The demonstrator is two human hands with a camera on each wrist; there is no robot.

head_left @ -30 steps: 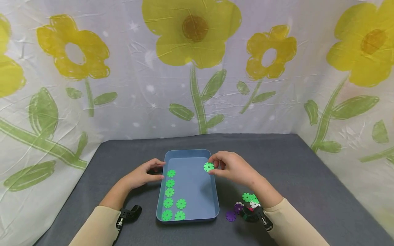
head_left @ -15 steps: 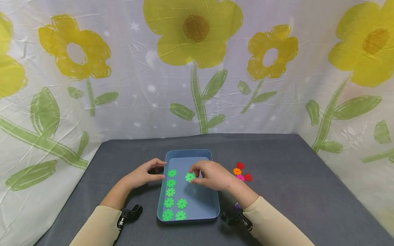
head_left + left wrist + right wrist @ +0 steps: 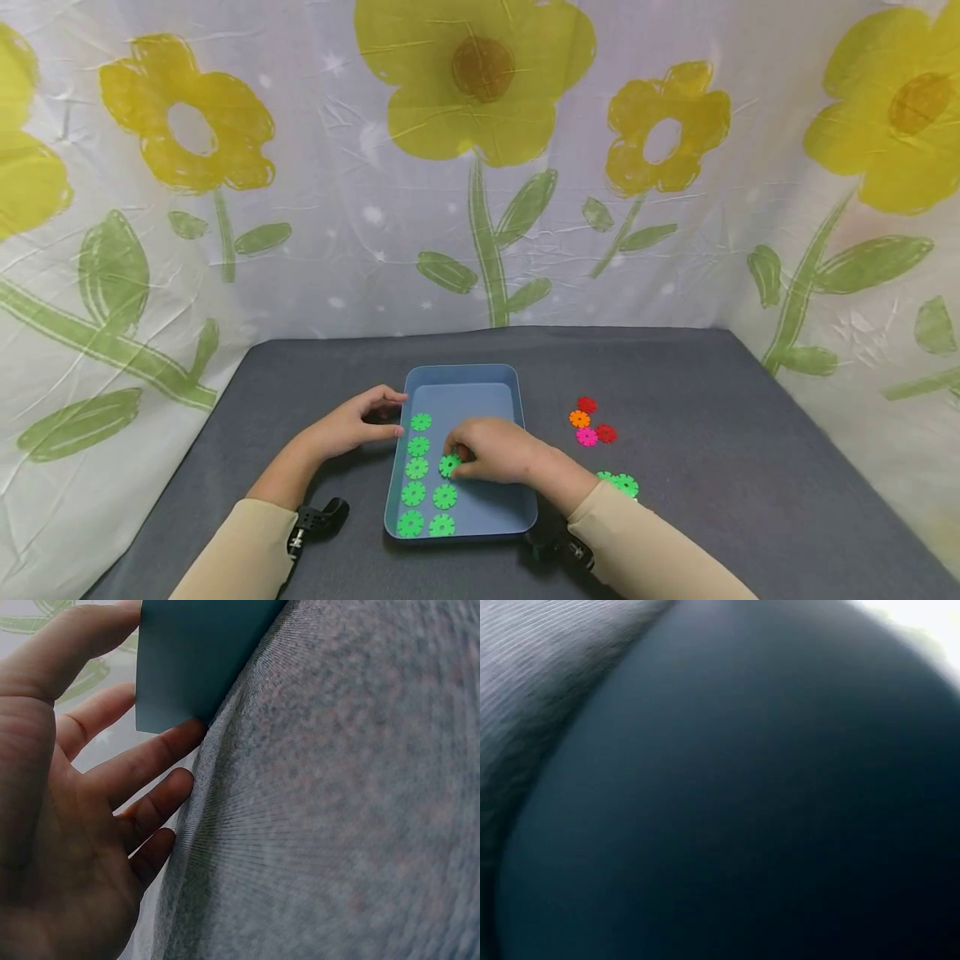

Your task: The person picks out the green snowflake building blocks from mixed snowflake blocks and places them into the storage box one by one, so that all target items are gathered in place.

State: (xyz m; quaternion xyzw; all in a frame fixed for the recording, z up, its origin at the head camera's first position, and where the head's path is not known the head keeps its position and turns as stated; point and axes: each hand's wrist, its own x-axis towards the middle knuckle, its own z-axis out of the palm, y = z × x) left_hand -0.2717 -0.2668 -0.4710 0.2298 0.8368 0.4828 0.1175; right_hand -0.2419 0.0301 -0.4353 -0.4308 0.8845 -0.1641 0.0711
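My right hand (image 3: 495, 450) pinches a green notched disc (image 3: 449, 465) between thumb and fingers, low over the blue tray (image 3: 468, 400). The held disc is just behind a short column of two green discs (image 3: 445, 497). To its left runs a longer column of several green discs (image 3: 416, 468) along the tray's left wall. My left hand (image 3: 352, 425) rests its fingertips against the tray's left side; in the left wrist view its fingers are spread and loosely bent beside the tray wall (image 3: 195, 660). The tray's dark side (image 3: 727, 787), blurred, fills the right wrist view.
Right of the tray, red, orange and pink discs (image 3: 587, 436) lie on the dark grey cloth (image 3: 712, 467). Nearer, more green discs (image 3: 624, 484) are partly covered by the right sleeve (image 3: 637, 542). A flower-printed curtain (image 3: 337, 208) hangs behind.
My right hand has carried the green disc from above the tray's right wall leftward and toward me, down beside the left column. The left hand stays at the tray.
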